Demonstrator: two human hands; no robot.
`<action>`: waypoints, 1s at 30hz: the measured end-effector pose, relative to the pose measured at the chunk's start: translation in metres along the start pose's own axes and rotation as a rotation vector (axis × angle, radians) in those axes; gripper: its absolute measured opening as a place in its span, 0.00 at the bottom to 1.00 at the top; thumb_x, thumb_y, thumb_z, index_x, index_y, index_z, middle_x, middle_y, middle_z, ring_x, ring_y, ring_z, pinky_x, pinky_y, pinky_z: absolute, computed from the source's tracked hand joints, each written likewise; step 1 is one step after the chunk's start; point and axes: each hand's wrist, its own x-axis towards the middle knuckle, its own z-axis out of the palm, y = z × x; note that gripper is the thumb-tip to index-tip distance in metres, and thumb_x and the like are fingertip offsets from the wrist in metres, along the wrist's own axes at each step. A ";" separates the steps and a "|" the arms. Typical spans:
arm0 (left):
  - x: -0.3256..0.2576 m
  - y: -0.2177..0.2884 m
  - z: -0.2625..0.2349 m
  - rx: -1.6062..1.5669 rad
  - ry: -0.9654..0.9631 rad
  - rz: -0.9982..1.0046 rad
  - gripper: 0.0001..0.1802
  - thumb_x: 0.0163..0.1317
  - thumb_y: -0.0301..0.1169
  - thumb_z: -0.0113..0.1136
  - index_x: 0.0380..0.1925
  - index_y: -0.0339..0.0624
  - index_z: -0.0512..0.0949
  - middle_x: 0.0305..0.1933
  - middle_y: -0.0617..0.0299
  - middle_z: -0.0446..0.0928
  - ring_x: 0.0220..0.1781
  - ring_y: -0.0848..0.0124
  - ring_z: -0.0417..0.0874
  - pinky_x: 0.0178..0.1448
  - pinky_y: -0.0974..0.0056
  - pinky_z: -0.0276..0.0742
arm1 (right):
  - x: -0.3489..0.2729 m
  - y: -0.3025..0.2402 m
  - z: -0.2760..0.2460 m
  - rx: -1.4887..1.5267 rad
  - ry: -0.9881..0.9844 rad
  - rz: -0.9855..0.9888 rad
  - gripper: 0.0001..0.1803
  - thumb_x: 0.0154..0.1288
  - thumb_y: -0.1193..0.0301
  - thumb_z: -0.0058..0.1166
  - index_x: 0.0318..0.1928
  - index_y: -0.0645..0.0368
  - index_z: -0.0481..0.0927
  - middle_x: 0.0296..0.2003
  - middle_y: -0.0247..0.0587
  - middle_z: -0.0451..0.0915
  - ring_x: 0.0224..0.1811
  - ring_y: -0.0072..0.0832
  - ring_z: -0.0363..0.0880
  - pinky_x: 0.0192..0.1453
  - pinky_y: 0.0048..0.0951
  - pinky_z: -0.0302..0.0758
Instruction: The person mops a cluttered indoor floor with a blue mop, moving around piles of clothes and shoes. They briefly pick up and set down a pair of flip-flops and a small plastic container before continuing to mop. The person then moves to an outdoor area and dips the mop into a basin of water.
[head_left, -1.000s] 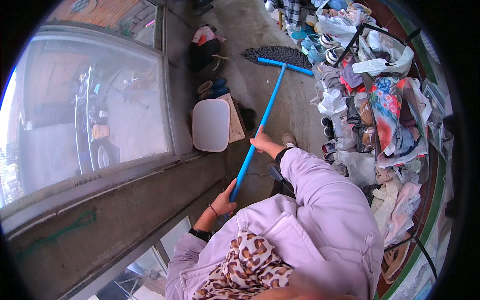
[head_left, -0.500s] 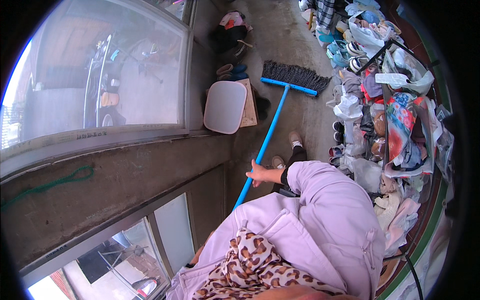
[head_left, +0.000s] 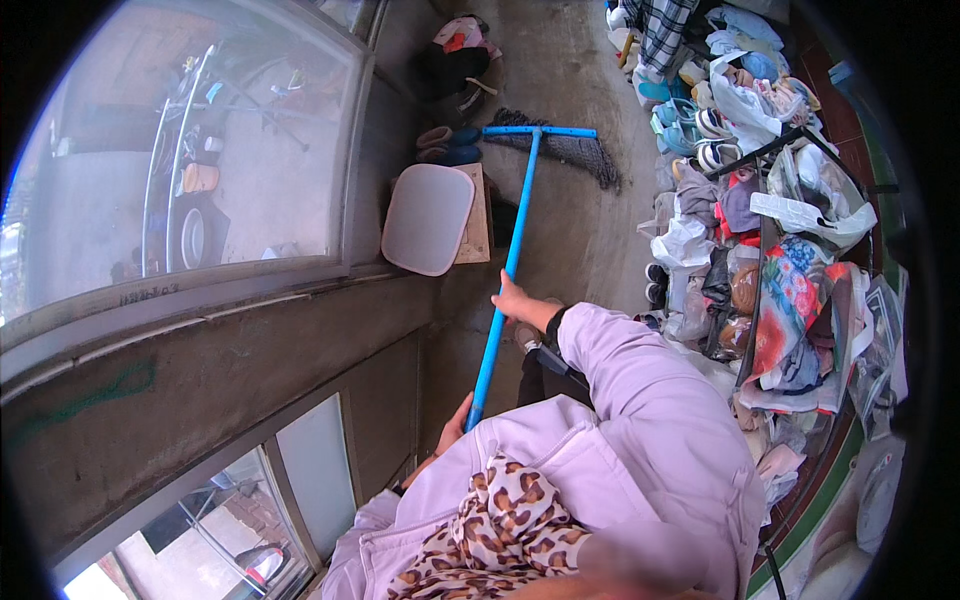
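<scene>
Hands (head_left: 512, 300) apparently gripping blue broom (head_left: 508, 262)

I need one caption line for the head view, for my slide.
Both hands, right hand above left hand, grip a blue push broom on a concrete floor beside piled clothes.

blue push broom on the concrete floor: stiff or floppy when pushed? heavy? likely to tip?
The broom handle looks straight and unbent under both hands, so probably rigid. The thin tube suggests it is light for its length. The wide head with dark bristles probably drags rather than slides on the rough concrete floor; let go, the long handle would likely fall.
</scene>
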 end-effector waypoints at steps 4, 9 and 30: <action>0.056 0.049 0.018 0.379 -0.067 -0.002 0.42 0.42 0.17 0.52 0.60 0.54 0.51 0.29 0.61 0.71 0.25 0.76 0.73 0.26 0.73 0.70 | 0.046 -0.014 -0.037 -0.082 0.237 -0.088 0.43 0.52 0.66 0.50 0.62 0.45 0.35 0.39 0.53 0.73 0.36 0.43 0.75 0.32 0.37 0.76; 0.137 0.087 0.063 0.157 -0.052 -0.072 0.43 0.39 0.15 0.47 0.60 0.54 0.50 0.21 0.62 0.68 0.13 0.74 0.69 0.14 0.68 0.66 | 0.075 -0.027 -0.079 0.286 0.215 -0.071 0.43 0.54 0.69 0.49 0.61 0.57 0.34 0.46 0.56 0.68 0.36 0.39 0.76 0.33 0.36 0.75; 0.141 0.066 0.071 0.090 -0.104 -0.118 0.47 0.40 0.16 0.50 0.61 0.59 0.45 0.20 0.61 0.68 0.14 0.73 0.69 0.17 0.68 0.68 | 0.057 -0.017 -0.078 -0.065 0.294 0.040 0.44 0.51 0.66 0.46 0.62 0.55 0.33 0.46 0.54 0.70 0.47 0.44 0.70 0.51 0.39 0.66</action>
